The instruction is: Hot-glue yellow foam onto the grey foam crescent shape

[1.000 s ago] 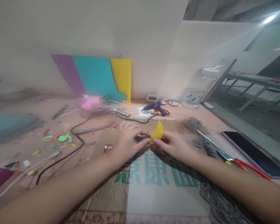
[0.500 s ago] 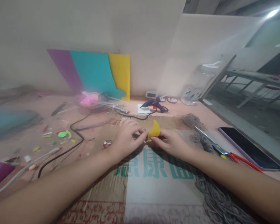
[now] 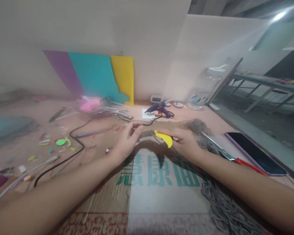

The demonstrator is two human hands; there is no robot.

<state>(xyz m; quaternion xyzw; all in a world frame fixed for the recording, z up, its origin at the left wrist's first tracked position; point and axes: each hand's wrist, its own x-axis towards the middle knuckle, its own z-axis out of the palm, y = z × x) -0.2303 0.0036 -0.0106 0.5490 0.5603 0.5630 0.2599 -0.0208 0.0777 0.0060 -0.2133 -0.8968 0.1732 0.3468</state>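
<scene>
Between my hands runs a narrow grey band [image 3: 146, 134], seemingly wrapped in yarn, arched above the printed board. My left hand [image 3: 129, 136] is closed on its left end, thumb and fingers pinched. My right hand [image 3: 187, 141] is closed around a bright yellow curved piece [image 3: 166, 139], crescent-shaped, at the band's right end. Whether the piece is fixed to the band or only held against it I cannot tell. A thin strand hangs below the band. Loose grey yarn [image 3: 227, 205] lies in a heap under and beside my right forearm.
A blue glue gun [image 3: 159, 108] rests on a white square at the back. Red-handled scissors [image 3: 231, 156] and a phone [image 3: 256, 152] lie on the right. A clear bottle [image 3: 199, 98] stands behind. Small scraps and a black cable [image 3: 74, 147] spread across the left.
The yellow piece has turned from upright to lying over, curving down to the right. My hands have moved apart, and the grey band now shows between them.
</scene>
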